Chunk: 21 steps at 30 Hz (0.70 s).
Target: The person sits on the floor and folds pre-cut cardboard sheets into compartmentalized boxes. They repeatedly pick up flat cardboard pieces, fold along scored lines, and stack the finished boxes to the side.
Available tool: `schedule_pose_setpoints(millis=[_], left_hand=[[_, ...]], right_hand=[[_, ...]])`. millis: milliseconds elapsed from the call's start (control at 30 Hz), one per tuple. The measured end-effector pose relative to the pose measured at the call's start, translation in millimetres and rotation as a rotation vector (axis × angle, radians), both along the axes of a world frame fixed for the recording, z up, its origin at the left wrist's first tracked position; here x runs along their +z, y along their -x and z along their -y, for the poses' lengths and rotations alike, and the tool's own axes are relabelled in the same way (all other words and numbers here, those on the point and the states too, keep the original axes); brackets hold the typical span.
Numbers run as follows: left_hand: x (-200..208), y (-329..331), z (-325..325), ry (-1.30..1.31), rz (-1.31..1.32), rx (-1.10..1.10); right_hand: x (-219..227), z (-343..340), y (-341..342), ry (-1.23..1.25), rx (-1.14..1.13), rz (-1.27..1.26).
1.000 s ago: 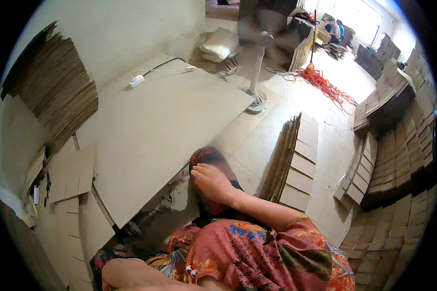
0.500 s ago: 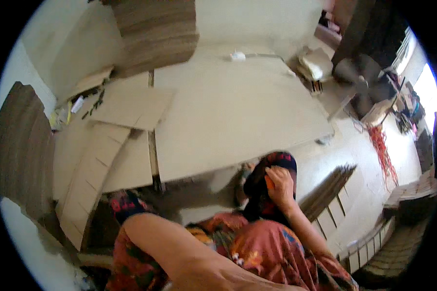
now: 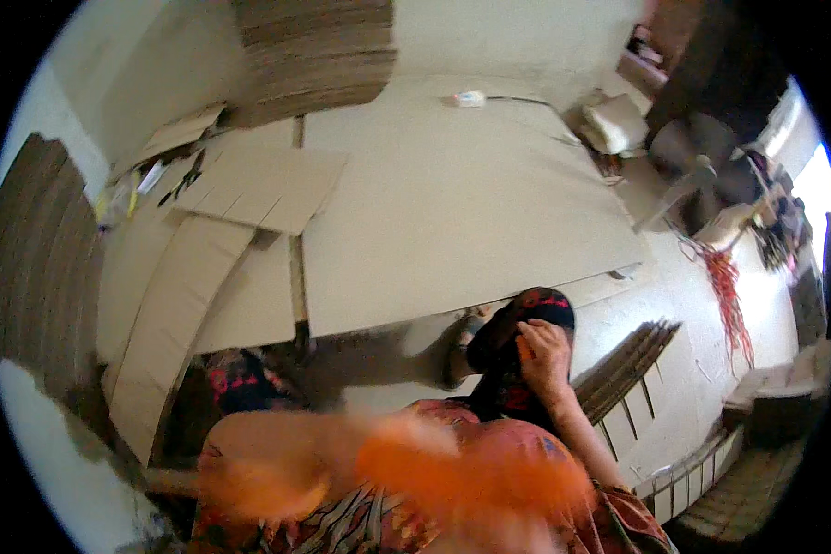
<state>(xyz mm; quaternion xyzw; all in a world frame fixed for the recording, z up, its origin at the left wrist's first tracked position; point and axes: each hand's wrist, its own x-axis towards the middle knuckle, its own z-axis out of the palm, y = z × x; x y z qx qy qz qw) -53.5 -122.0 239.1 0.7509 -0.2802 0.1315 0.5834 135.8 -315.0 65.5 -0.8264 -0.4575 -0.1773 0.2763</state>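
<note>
My right hand (image 3: 547, 355) rests on my right leg's dark, red-patterned cloth (image 3: 508, 369). Its fingers are bent together, with a bit of orange (image 3: 524, 349) at the thumb side; whether this is held or worn is unclear. Low in the picture, close to the camera, my left hand (image 3: 402, 443) is smeared by motion. Broad orange blurs (image 3: 517, 475) surround it, their kind not readable, and its fingers cannot be made out. Patterned reddish cloth covers my lap beneath. Ahead lies a large flat cardboard sheet (image 3: 462, 212), which neither hand touches.
Slotted cardboard pieces (image 3: 277, 189) and a long strip (image 3: 171, 314) lie left, near dark pliers-like tools (image 3: 183, 180). Cardboard stacks stand at the far left (image 3: 46, 240) and back (image 3: 319, 55). Rightward are slotted strips (image 3: 628, 369), red cords (image 3: 729, 300) and a fan (image 3: 697, 166).
My left arm, bare and outstretched low in the picture before, is now blurred, and orange blurs have appeared around it. My right hand stays on the leg. The view has shifted slightly.
</note>
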Motion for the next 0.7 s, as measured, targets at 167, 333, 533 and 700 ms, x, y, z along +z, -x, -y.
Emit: schedule_pose_setpoints(millis=[167, 333, 533, 700], left_hand=[[-97.7, -25.8, -97.0, -0.222, -0.179, 0.631], [-171.1, -38.9, -220.3, -0.815, -0.268, 1.203], [-164.8, -66.5, -281.2, -1.305, -0.265, 1.244], [-153.4, -65.9, -235.8, -0.747, 0.144, 1.129]], right_hand=[[-6.5, 6.5, -1.9, -0.008, -0.036, -0.013], [-1.3, 0.1, -2.1, 0.032, -0.034, -0.005], [-0.5, 0.8, -5.0, -0.002, -0.010, -0.020], [9.5, -28.1, 6.9, -0.191, 0.123, -0.642]])
